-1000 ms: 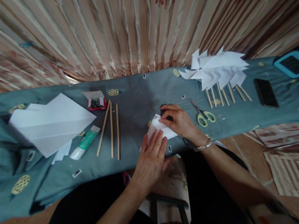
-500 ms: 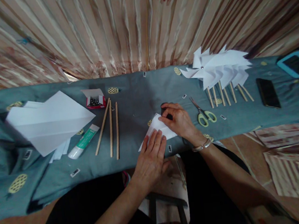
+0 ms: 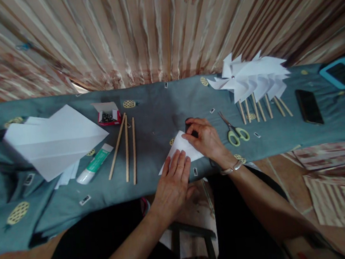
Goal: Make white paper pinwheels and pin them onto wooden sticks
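Note:
A white sheet of paper [image 3: 178, 143], folded to a triangle, lies at the table's front edge. My left hand [image 3: 174, 181] rests flat on its lower part, fingers stretched out and holding nothing. At the paper's top corner my right hand [image 3: 204, 138] is closed, thumb and forefinger pinching the corner. The fingertips partly cover the fold there. Right of that hand lie scissors [image 3: 237, 132] with green handles, blades pointing away. Several wooden sticks [image 3: 127, 151] lie to the left, beside a glue tube [image 3: 95, 164] and an open red box of small pins [image 3: 108, 115].
Creased white sheets [image 3: 57, 138] are stacked at the left. Several paper pinwheels [image 3: 253, 76] on sticks lie overlapped at the back right. Beyond them are a black phone [image 3: 309, 106] and a blue-framed tablet [image 3: 342, 73]. A curtain [image 3: 149, 32] hangs along the far edge.
The view has shifted very slightly. Both hands keep their places on the folded paper, and nothing else has visibly moved.

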Available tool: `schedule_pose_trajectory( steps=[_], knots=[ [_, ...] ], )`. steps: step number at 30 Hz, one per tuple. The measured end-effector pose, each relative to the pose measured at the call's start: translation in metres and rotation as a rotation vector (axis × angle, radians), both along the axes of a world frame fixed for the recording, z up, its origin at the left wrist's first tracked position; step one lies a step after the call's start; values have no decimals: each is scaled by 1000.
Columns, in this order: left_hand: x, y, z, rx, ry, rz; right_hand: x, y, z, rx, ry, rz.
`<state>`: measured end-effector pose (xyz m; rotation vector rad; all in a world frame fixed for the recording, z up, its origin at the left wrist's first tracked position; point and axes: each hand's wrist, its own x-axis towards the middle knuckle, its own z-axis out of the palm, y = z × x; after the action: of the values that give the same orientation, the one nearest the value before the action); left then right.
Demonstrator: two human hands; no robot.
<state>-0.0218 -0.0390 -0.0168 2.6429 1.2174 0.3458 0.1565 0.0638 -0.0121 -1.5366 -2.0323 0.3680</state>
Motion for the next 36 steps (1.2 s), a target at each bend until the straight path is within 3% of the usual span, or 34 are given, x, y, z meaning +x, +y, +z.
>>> schedule_pose_trajectory(
  steps=[10,20,27,36],
  knots=[
    [1,1,-2,7,55,-14,0,-2,0,37,-71,23],
    [4,0,-5,11,57,0,3,-70,-3,128,-240,-79],
    [3,0,-8,34,58,-1,4,-80,-11,108,-261,-69],
    [3,0,-8,22,69,-4,52,-81,-16,50,-208,-222]
  ],
)
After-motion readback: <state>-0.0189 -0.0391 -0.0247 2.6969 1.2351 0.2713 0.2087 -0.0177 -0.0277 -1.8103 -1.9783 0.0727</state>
